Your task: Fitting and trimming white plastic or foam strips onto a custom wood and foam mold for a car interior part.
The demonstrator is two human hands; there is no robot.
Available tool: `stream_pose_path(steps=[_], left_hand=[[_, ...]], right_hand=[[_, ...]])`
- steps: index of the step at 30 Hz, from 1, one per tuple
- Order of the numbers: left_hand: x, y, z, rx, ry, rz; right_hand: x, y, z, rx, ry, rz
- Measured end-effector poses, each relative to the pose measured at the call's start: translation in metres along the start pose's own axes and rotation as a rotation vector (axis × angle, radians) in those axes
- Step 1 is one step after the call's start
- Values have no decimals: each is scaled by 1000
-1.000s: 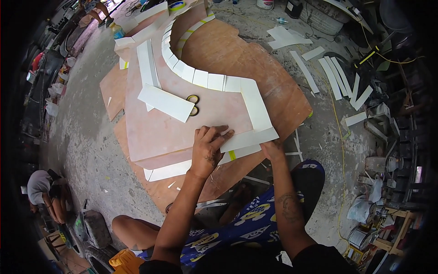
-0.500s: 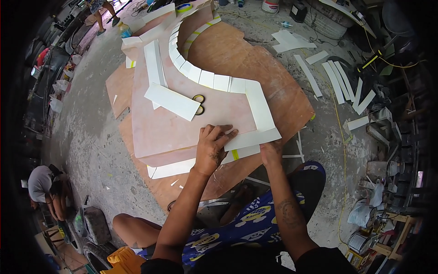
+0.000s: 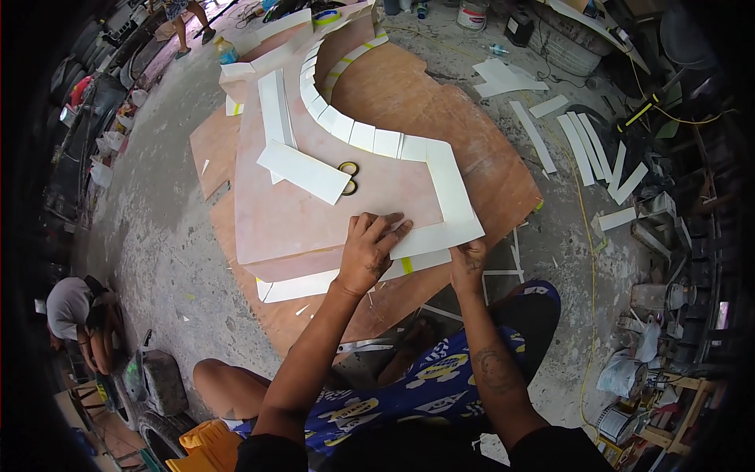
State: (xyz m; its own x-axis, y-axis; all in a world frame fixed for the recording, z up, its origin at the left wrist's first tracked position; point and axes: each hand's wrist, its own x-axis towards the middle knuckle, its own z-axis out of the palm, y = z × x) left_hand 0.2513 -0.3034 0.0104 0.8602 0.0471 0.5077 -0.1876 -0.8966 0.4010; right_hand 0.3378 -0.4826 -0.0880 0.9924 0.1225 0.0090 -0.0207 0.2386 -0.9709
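Note:
A pinkish curved panel (image 3: 314,224) lies before me, with white card strips (image 3: 456,189) along its edges. At its near right edge runs a white card strip (image 3: 437,236). My left hand (image 3: 366,252) presses the strip's left end to the panel, its fingers bent and close together. Under the strip's near right corner, my right hand (image 3: 469,263) grips the edge; its fingertips are partly hidden. A loose white card piece (image 3: 305,171) rests on the panel. Two black-and-yellow loops (image 3: 348,178), like scissors handles, show beside it.
A brown plywood sheet (image 3: 464,145) lies beneath the panel on the concrete floor. Several cut white strips (image 3: 586,149) are scattered at the right. A yellow cord (image 3: 587,315) crosses the floor there. Another person (image 3: 79,315) crouches at far left; someone's legs (image 3: 189,30) show at the back.
The view has shifted slightly, moving the panel a little to the right in the picture. My right hand's fingers have bent and shifted at the strip's edge. My left hand keeps pressing the same place.

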Motion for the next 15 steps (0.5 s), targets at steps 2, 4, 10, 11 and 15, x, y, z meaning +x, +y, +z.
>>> stream_pose_path(steps=[2, 4, 10, 11, 15], left_hand=[[0, -2, -1, 28, -1, 36], [-1, -2, -1, 33, 3, 42], [2, -1, -1, -4, -13, 39], [1, -2, -2, -19, -24, 33], [0, -2, -4, -33, -26, -11]], right_hand=[[-2, -8, 5, -30, -7, -20], [-3, -14, 10, 13, 3, -13], [-1, -8, 4, -132, 8, -32], [-1, -12, 5, -130, 5, -32], [3, -21, 19, -49, -65, 2]])
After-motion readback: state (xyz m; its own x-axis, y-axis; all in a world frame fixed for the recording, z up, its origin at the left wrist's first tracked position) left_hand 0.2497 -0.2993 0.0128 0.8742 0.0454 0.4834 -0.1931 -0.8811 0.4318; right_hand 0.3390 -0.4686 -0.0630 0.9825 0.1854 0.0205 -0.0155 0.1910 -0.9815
